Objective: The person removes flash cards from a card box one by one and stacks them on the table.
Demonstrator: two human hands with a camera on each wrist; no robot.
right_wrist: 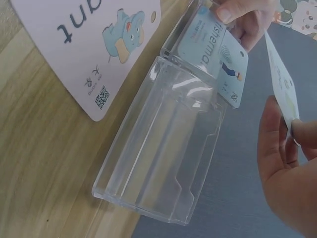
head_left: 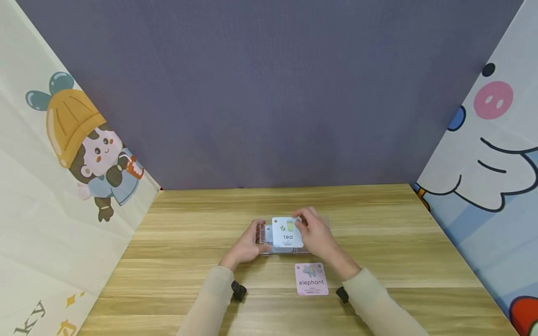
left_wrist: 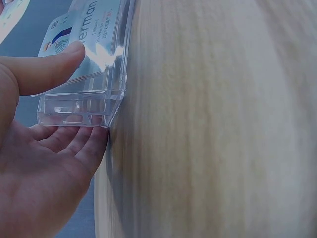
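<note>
My right hand (head_left: 317, 237) pinches a white flashcard (head_left: 280, 234) marked "tea", with a drink pictured on it, between thumb and fingers. The card is raised over a clear plastic box (right_wrist: 143, 153) that has two compartments. One compartment holds light blue flashcards (right_wrist: 200, 42), the top one reading "fisherman"; the other shows bare clear walls in the right wrist view. At the left end of the box, my left hand (head_left: 247, 245) grips it, thumb (left_wrist: 54, 69) over the cards and fingers against the end wall.
A pink "elephant" flashcard (head_left: 311, 282) lies face up on the wooden table (head_left: 189, 266), in front of the box. Behind the table stands a grey-purple panel (head_left: 269, 102). Printed cloths (head_left: 38, 186) hang at both sides.
</note>
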